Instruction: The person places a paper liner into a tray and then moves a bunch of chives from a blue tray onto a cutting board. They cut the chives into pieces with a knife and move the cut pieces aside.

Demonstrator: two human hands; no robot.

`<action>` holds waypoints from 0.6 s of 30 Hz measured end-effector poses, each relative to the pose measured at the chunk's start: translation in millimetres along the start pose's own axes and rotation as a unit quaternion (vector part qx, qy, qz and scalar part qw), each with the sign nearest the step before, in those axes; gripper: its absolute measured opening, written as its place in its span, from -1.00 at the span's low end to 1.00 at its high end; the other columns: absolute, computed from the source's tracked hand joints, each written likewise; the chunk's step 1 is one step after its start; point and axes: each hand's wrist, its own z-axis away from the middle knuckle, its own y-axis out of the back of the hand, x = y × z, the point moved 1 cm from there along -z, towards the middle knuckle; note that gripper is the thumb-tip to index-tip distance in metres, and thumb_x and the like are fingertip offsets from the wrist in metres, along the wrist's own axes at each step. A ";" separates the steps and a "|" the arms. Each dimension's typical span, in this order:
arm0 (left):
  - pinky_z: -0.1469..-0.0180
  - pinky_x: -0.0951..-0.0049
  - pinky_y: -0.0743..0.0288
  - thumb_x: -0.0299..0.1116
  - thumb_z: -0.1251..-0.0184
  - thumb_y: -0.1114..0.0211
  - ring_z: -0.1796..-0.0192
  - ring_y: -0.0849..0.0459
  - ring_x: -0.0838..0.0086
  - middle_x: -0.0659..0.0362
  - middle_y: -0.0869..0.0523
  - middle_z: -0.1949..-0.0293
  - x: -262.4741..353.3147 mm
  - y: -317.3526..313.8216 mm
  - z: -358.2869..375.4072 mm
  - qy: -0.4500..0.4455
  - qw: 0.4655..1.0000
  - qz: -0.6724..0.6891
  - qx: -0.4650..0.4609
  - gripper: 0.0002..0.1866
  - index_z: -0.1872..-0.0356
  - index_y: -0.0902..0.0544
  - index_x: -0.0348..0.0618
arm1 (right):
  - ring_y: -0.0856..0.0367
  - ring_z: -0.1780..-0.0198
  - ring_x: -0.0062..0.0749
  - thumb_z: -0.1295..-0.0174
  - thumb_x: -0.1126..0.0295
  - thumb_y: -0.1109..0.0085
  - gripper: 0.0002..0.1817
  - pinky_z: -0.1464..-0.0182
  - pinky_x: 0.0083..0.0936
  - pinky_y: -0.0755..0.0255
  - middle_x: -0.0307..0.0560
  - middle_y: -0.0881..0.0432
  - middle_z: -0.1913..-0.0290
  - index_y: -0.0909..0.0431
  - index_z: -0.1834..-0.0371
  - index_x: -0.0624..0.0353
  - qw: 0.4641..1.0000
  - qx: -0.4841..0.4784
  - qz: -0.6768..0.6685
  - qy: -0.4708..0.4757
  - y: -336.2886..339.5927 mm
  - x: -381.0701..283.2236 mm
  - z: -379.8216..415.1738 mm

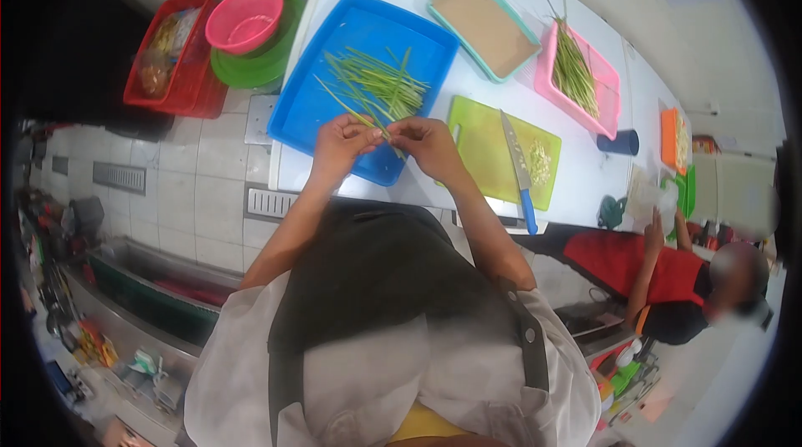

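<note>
The left hand (341, 149) and right hand (426, 146) there pinch slim green stalks (386, 132) over a rectangular blue plastic tray (311, 71).

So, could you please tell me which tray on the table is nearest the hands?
The blue tray holding green stalks: the left hand and right hand are at its near end, while the teal-rimmed tray and pink tray sit farther away.

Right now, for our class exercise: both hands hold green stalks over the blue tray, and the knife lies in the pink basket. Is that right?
Not quite: the head view shows the knife on the green cutting board, not in the pink basket. The rest stands: the left hand and right hand hold green stalks over the blue tray.
</note>
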 end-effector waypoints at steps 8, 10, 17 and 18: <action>0.16 0.61 -0.67 -0.48 -0.38 -0.50 0.18 -0.82 0.53 0.13 -0.84 0.23 -20.4 -65.4 -1.2 0.049 0.996 0.020 -0.079 -0.80 0.09 -0.66 -0.26 | -0.74 0.14 -0.60 -0.39 0.58 -0.33 -0.79 0.09 -0.63 -0.60 -0.15 -0.80 0.21 -0.72 -0.04 0.37 0.997 0.074 -0.036 0.002 43.1 21.0 61.3; 0.15 0.61 -0.67 -0.48 -0.37 -0.51 0.19 -0.81 0.53 0.14 -0.84 0.23 -29.1 -75.8 -4.8 0.060 0.991 -0.018 -0.122 -0.82 0.13 -0.68 -0.25 | -0.74 0.14 -0.57 -0.39 0.58 -0.32 -0.79 0.09 -0.61 -0.60 -0.13 -0.80 0.21 -0.72 -0.05 0.38 0.996 0.088 -0.033 0.012 53.7 22.3 73.7; 0.12 0.56 -0.68 -0.49 -0.36 -0.51 0.16 -0.81 0.53 0.12 -0.84 0.17 -64.5 -112.2 -12.0 0.032 0.975 -0.148 -0.162 -0.78 0.04 -0.71 -0.31 | -0.76 0.14 -0.50 -0.38 0.55 -0.34 -0.80 0.07 -0.53 -0.63 -0.07 -0.82 0.18 -0.73 -0.02 0.38 0.990 0.136 -0.025 0.002 81.9 30.7 110.0; 0.11 0.55 -0.68 -0.49 -0.36 -0.51 0.14 -0.80 0.53 0.11 -0.84 0.16 -68.5 -117.3 -8.0 0.014 0.975 -0.155 -0.160 -0.75 0.01 -0.71 -0.33 | -0.77 0.15 -0.50 -0.37 0.54 -0.35 -0.79 0.06 -0.53 -0.63 -0.07 -0.83 0.18 -0.73 -0.02 0.37 0.987 0.157 0.000 -0.018 86.4 35.3 113.6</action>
